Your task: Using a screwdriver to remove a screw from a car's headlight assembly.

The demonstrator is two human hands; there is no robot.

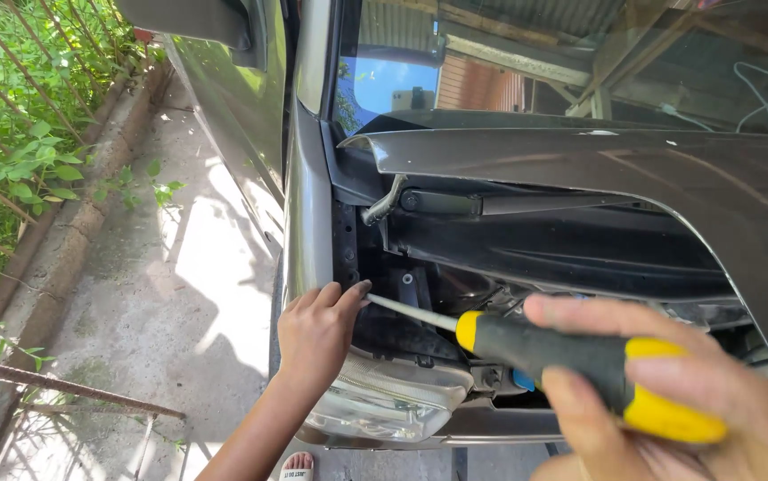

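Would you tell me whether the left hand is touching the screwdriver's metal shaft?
Touching: the head view shows the left hand fingertips meeting the tip of the screwdriver shaft by the fender edge.

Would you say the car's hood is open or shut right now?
Open: the hood is raised, exposing the engine bay above the headlight.

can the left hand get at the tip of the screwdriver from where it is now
Probably yes. The left hand rests on the fender edge above the headlight, fingertips right beside the shaft tip of the screwdriver held by the right hand; nothing lies between them.
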